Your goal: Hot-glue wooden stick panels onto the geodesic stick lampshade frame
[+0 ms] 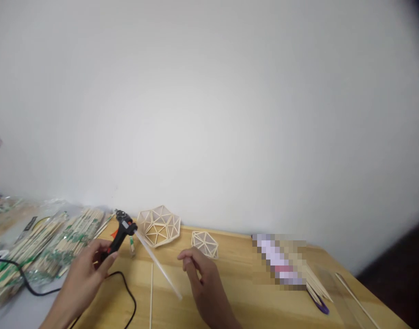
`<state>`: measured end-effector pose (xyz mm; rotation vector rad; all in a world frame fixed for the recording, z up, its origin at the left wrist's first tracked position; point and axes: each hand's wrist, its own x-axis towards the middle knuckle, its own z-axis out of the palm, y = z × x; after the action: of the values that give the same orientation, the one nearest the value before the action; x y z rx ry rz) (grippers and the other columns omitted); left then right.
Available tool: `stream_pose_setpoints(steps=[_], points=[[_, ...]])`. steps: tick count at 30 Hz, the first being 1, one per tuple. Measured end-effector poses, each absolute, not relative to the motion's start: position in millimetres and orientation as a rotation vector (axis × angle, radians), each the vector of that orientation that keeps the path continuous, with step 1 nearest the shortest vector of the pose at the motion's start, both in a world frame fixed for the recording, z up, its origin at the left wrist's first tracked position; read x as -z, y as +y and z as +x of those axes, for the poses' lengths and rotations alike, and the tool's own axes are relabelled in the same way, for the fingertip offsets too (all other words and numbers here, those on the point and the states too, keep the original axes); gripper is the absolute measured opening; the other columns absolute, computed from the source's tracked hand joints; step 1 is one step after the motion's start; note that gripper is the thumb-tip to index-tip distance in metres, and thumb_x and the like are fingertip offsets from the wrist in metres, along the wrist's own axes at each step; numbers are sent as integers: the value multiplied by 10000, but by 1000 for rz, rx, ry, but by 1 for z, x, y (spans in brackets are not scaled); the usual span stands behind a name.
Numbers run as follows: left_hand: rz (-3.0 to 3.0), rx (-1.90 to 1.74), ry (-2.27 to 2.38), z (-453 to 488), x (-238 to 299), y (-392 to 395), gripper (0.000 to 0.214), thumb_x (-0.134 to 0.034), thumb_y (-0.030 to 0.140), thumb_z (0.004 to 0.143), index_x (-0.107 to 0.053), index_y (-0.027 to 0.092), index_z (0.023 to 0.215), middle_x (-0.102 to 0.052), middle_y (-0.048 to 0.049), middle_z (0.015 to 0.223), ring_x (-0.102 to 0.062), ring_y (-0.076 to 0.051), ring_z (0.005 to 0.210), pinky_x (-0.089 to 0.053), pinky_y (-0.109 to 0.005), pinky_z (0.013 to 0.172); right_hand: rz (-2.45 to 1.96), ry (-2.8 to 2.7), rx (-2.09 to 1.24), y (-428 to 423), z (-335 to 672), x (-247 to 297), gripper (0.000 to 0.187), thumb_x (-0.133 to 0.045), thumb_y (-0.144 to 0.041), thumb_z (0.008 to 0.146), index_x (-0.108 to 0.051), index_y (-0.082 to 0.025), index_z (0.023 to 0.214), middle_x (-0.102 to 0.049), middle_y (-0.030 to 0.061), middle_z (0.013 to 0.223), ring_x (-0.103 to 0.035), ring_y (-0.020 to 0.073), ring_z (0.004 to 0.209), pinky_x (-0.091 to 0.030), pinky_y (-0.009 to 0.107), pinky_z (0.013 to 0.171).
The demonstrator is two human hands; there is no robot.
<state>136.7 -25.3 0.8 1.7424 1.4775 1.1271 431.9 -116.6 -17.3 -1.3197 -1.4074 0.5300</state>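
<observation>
My left hand [89, 269] is closed around the handle of a black glue gun [122, 230] with an orange trigger. A long, translucent glue stick [158, 264] sticks out of the gun's back end and slants down to the right. My right hand [204, 278] hovers over the table to the right of the stick, fingers curled together, and nothing shows in them. Behind the hands stand a larger dome-like frame of thin wooden sticks [175, 233] and a smaller stick frame [206, 244]. One loose wooden stick [151, 292] lies between my hands.
Plastic-wrapped bundles of wooden sticks [82, 228] cover the left side. A black cable [132, 297] loops across the wooden table [250, 301]. At right lie loose sticks [317, 283], a purple-looped item [322, 307] and a blurred-out patch [281, 262]. A white wall [209, 114] stands behind.
</observation>
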Motion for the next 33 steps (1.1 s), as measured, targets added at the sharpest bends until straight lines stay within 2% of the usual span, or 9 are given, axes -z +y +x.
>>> stream_pose_setpoints(steps=[6, 10, 14, 16, 19, 22, 26, 29, 33], points=[[1522, -1308, 1312, 201, 4, -71, 449, -703, 617, 783, -635, 207, 952, -640, -12, 813, -654, -187, 597, -553, -280, 522, -1190, -1219, -1173, -106, 410, 54, 363, -622, -528, 877, -684, -183, 971, -579, -8, 713, -463, 111, 538, -368, 246, 523], [1699, -1217, 1249, 244, 25, -95, 315, -634, 512, 884, -664, 212, 975, -696, -81, 897, -703, -236, 747, -604, -326, 621, -996, -1251, -1174, -115, 382, 57, 566, -615, -643, 880, -658, -222, 1255, -693, 97, 1103, -654, 230, 959, -524, 364, 868], [2017, -1096, 1053, 263, 27, -108, 307, -537, 332, 947, -638, 256, 1226, -682, -157, 1197, -707, -237, 886, -634, -357, 732, -1049, -1001, -1214, -119, 380, 43, 609, -619, -711, 851, -669, -218, 1204, -699, 89, 1066, -653, 250, 980, -517, 423, 972], [2128, -1021, 931, 253, 14, -98, 317, -575, 339, 930, -655, 266, 1227, -695, -147, 1216, -709, -242, 924, -631, -359, 772, -1029, -872, -1179, -118, 395, 40, 578, -699, -699, 795, -686, -224, 1126, -688, 77, 1021, -649, 240, 934, -539, 417, 932], [2186, -980, 1119, 223, -5, -54, 256, -512, 387, 971, -715, 233, 1005, -753, -91, 982, -703, -243, 905, -595, -373, 826, -923, -664, -1177, -115, 430, 37, 568, -827, -666, 672, -666, -233, 1002, -630, 11, 846, -573, 154, 677, -561, 341, 687], [2246, -866, 1346, 193, -5, 3, 302, -455, 365, 945, -685, 170, 953, -737, -120, 977, -695, -258, 823, -577, -426, 799, -927, -564, -1244, -115, 461, 32, 557, -900, -600, 607, -632, -206, 896, -540, -48, 699, -372, 67, 511, -407, 234, 482], [2297, -827, 1274, 176, 22, 42, 319, -544, 298, 874, -642, 197, 1160, -683, -111, 1274, -615, -276, 1224, -438, -429, 1114, -914, -565, -1341, -118, 481, 27, 558, -916, -553, 615, -610, -195, 915, -482, -75, 637, -331, 59, 510, -326, 207, 471], [2243, -848, 1355, 173, 42, 43, 426, -490, 360, 937, -483, 174, 1320, -646, -165, 1301, -641, -295, 1173, -481, -475, 1044, -869, -589, -1372, -116, 484, 28, 492, -867, -555, 696, -581, -194, 870, -472, -75, 629, -308, 59, 509, -302, 208, 478], [2161, -842, 1495, 171, 59, 43, 465, -514, 462, 930, -445, 150, 1268, -638, -198, 1246, -658, -331, 1101, -504, -510, 974, -842, -582, -1337, -104, 488, 29, 478, -849, -557, 706, -563, -194, 826, -460, -75, 615, -287, 60, 497, -287, 215, 480]])
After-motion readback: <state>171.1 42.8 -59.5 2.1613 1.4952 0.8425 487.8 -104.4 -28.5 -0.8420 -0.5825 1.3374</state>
